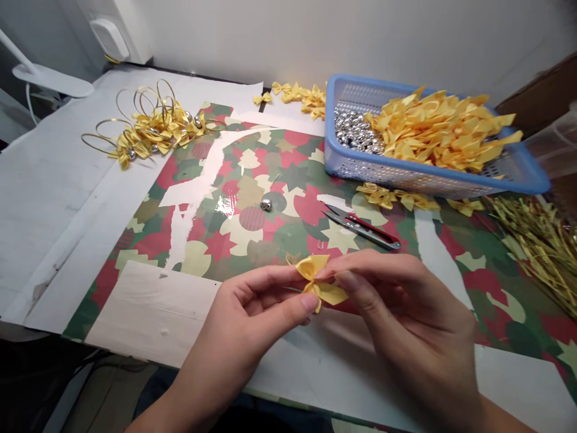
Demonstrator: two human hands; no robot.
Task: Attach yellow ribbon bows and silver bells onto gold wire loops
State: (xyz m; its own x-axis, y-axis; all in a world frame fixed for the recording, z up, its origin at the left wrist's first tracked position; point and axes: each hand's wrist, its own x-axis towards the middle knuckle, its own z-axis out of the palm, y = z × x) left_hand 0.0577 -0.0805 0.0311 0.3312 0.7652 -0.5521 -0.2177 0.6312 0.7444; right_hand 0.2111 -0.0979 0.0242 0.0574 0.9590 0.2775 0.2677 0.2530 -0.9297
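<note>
A small yellow ribbon bow [318, 279] is pinched between both hands just above the near part of the table. My left hand [246, 319] grips its lower left side with thumb and forefinger. My right hand [406, 307] pinches the bow's middle from the right, fingers closed. A thin gold strand seems to pass through the pinch, too fine to make out. A loose silver bell [265, 204] lies on the patterned wrapping paper [252, 222] beyond the hands.
A blue basket [433, 174] at the back right holds several yellow bows and silver bells. Red-handled snips [363, 225] lie in front of it. Finished bows with gold loops [153, 126] lie at the back left, gold twist ties [536, 240] at the right edge, a white lamp base [54, 78] far left.
</note>
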